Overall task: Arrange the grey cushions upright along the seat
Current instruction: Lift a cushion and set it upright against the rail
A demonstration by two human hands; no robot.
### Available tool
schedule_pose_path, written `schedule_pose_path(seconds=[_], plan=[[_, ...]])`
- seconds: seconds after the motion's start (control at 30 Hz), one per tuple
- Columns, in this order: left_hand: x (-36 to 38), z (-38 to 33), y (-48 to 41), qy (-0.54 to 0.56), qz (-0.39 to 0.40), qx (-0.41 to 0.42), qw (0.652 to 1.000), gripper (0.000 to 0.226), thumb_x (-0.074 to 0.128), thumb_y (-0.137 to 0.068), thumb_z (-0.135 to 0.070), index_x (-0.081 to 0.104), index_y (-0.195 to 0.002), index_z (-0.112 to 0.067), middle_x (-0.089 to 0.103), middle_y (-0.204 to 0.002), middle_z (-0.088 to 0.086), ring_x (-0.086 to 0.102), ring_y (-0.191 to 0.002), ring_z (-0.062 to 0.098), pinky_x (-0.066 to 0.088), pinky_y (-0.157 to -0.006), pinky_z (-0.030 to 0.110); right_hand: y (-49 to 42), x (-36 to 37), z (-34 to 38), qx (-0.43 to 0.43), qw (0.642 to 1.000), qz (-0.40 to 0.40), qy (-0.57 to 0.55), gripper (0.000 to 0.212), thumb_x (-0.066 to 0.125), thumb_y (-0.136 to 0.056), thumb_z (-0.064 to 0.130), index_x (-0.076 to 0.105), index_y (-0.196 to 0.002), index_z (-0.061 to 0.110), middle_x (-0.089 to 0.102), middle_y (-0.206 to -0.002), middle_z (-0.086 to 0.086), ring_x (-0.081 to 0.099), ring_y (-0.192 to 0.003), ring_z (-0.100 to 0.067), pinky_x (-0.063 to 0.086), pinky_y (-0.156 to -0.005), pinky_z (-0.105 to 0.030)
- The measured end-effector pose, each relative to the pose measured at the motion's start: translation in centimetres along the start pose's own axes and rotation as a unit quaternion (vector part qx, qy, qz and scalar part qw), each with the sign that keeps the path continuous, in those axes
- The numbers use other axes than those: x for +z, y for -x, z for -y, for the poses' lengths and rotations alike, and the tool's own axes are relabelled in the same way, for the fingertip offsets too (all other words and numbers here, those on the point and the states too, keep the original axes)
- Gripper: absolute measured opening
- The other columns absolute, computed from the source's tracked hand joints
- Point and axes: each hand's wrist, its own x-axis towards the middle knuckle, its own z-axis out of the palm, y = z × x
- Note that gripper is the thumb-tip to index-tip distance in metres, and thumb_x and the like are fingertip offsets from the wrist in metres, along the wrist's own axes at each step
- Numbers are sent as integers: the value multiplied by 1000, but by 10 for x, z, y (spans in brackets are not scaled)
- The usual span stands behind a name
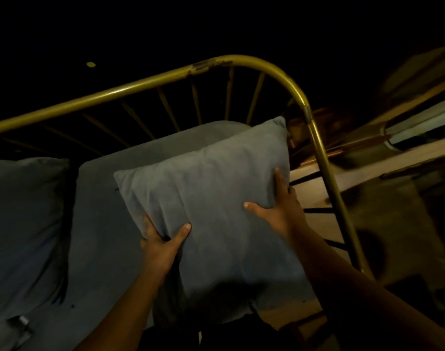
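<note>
I grip a grey cushion (206, 198) with my left hand (163, 239) and right hand (279, 209) closed on its edges, near the brass rail (140, 84); behind it, two cushions (23, 211) seem placed.

A dim room: curved brass rail (145, 83) with spindles, pale floor (315, 196) beyond.

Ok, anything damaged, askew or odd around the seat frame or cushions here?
Yes: the gold frame rail has chipped, patchy finish at the top of its curve, near a joint. The grey cushion held by the left hand and right hand is tilted, not yet set upright.
</note>
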Motion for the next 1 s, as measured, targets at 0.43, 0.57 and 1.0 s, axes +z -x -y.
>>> schedule_pose_path(seconds=[0.43,0.57,1.0], plan=[[75,-4,4,-182,12,3,983,118,74,-61,-60,-8,-145,-42,-7,-155,24,8,-140,49,20,-111,58,-33,-2,-51,10,996,-3,88,101,63,-71,67,-1,-146,44,2,-159,-11,8,-142,-43,21,-110,-65],[66,3,-11,-388,48,180,903,92,47,-73,-74,-9,-141,-50,-23,-157,2,-15,-142,42,7,-111,65,-18,19,-57,-59,979,23,193,96,45,-74,79,-11,-145,46,-13,-160,1,-12,-144,-37,0,-113,-62],[-61,-19,8,-247,82,259,930,77,35,-66,-62,54,-126,-17,52,-132,12,50,-121,32,40,-104,42,52,77,61,-171,973,-1,156,51,64,-82,42,55,-129,22,41,-146,-9,30,-139,-33,19,-115,-51]])
